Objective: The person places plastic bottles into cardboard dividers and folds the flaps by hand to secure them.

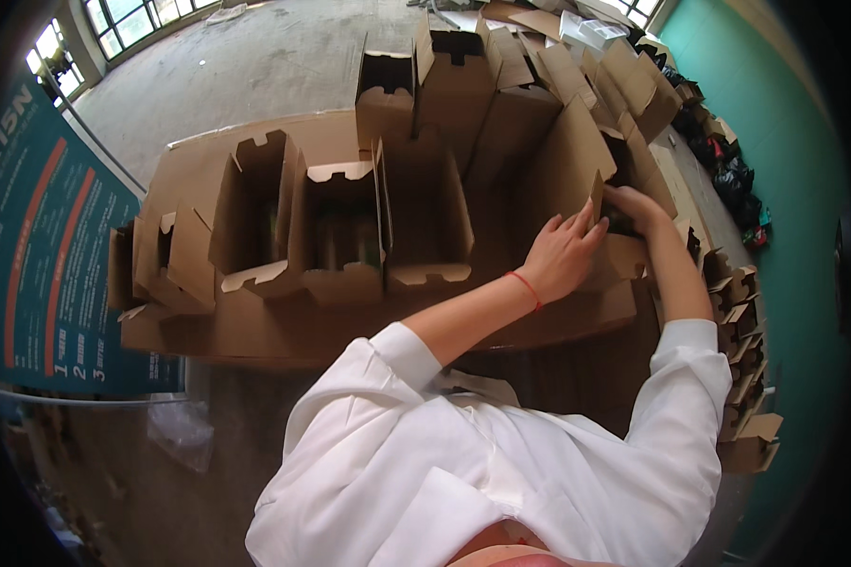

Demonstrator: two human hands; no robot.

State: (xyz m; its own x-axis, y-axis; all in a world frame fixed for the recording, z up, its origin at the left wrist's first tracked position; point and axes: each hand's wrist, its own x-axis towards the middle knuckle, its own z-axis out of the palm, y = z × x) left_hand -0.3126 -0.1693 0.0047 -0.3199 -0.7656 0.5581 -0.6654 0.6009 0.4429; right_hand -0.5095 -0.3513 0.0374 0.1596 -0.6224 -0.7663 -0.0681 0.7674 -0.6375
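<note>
At the right end of the table, both my hands work at one open brown cardboard box (pixel 565 161). My left hand (pixel 560 253), with a red string at the wrist, grips the box's near upright flap, its fingertips at the flap's edge. My right hand (pixel 639 208) bends over the box's right side, its fingers dipping in behind the flap. Those fingertips are mostly hidden, and I cannot see whether they hold something. Left of my hands stand an open box (pixel 430 213), a box with cylindrical things inside (pixel 338 241) and another open box (pixel 251 213).
Tall open boxes (pixel 449 94) stand along the table's far side. Smaller folded cartons (pixel 175 260) sit at its left end, near a green banner (pixel 66 236). More cartons (pixel 742 321) line the right side. Black bags (pixel 733 180) lie by the green wall (pixel 775 123).
</note>
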